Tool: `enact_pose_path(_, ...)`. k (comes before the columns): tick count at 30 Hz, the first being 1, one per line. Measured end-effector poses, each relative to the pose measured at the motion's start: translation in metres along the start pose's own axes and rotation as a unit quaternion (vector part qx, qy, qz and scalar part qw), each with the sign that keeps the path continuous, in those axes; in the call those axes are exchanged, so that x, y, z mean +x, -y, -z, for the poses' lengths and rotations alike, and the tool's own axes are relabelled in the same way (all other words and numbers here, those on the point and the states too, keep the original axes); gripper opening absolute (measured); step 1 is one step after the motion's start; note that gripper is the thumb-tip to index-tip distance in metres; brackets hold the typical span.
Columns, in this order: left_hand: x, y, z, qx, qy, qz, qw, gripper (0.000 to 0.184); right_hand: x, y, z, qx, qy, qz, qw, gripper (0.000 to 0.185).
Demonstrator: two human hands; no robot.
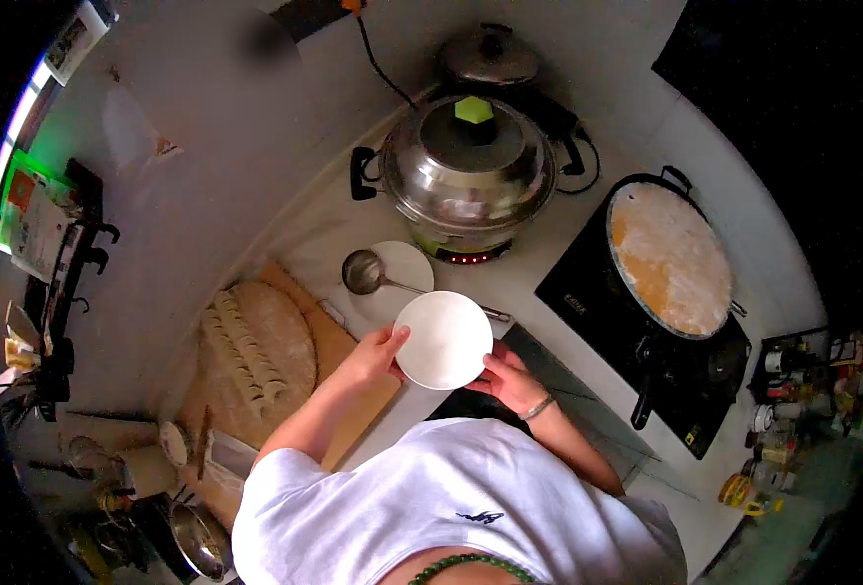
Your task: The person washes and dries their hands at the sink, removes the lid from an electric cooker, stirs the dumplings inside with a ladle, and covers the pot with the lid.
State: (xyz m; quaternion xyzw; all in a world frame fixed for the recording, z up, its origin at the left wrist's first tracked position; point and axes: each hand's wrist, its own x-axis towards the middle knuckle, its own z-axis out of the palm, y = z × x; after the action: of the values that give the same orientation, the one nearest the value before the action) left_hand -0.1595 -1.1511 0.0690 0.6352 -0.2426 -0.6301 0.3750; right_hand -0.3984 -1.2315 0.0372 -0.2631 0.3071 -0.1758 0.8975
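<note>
Between my two hands I hold a white bowl (443, 339), seen from above with nothing visible in it. My left hand (381, 355) grips its left rim, thumb on top. On the lower right side, my right hand (509, 380) pinches the rim. Just beyond the bowl, a ladle (363, 272) rests on a white plate (407, 261), its handle running toward the bowl. To the left, rows of dumplings (241, 356) lie on a floured round sheet (290, 327) on a wooden board (349, 375).
A steel electric pot (470, 171) with a domed lid stands at the back. At right, a pan (670, 258) of white foamy contents sits on a black induction cooktop (588, 302). Bottles (773, 419) crowd the far right; a metal bowl (200, 541) is at lower left.
</note>
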Motion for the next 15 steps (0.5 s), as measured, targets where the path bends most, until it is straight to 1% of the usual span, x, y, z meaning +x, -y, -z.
enact_pose_path(1, -0.008, -0.017, -0.016, 0.030, -0.013, -0.010, 0.999, 0.053, -0.010, 0.004, 0.002, 0.021, 0.003, 0.016, 1.000, 0.037)
enact_pose_path(2, -0.008, -0.025, -0.026, 0.030, -0.015, -0.014, 0.999, 0.053, -0.019, 0.008, 0.004, 0.019, 0.006, 0.018, 1.000, 0.037)
enact_pose_path(4, -0.005, -0.034, -0.040, 0.082, 0.021, 0.005, 0.996, 0.056, -0.035, 0.013, 0.013, 0.029, -0.012, 0.048, 0.998, 0.037)
enact_pose_path(5, -0.003, -0.038, -0.048, 0.081, 0.021, 0.005, 0.997, 0.056, -0.042, 0.013, 0.019, 0.024, -0.031, 0.064, 0.997, 0.038)
enact_pose_path(6, 0.001, -0.041, -0.054, 0.096, 0.051, -0.019, 0.994, 0.059, -0.050, 0.016, 0.022, 0.021, -0.030, 0.063, 0.997, 0.038)
enact_pose_path(7, 0.005, -0.044, -0.060, 0.111, 0.080, -0.044, 0.990, 0.063, -0.059, 0.021, 0.021, 0.020, -0.050, 0.081, 0.995, 0.046)
enact_pose_path(8, 0.009, -0.045, -0.067, 0.110, 0.078, -0.046, 0.990, 0.063, -0.067, 0.028, 0.020, 0.020, -0.070, 0.099, 0.992, 0.055)
enact_pose_path(9, 0.010, -0.045, -0.073, 0.058, 0.103, -0.085, 0.989, 0.064, -0.072, 0.033, 0.021, 0.027, -0.069, 0.112, 0.991, 0.058)
enact_pose_path(10, 0.012, -0.045, -0.077, 0.004, 0.128, -0.124, 0.984, 0.065, -0.077, 0.039, 0.020, 0.019, -0.088, 0.129, 0.988, 0.060)
enact_pose_path(11, 0.015, -0.045, -0.080, 0.001, 0.127, -0.124, 0.984, 0.065, -0.083, 0.047, 0.017, 0.021, -0.096, 0.141, 0.985, 0.058)
enact_pose_path(14, 0.027, -0.048, -0.083, 0.024, 0.174, -0.133, 0.975, 0.052, -0.092, 0.066, 0.016, 0.051, -0.109, 0.168, 0.978, 0.056)
enact_pose_path(15, 0.025, -0.056, -0.083, 0.045, 0.168, -0.138, 0.975, 0.044, -0.093, 0.070, 0.017, 0.032, -0.138, 0.167, 0.976, 0.067)
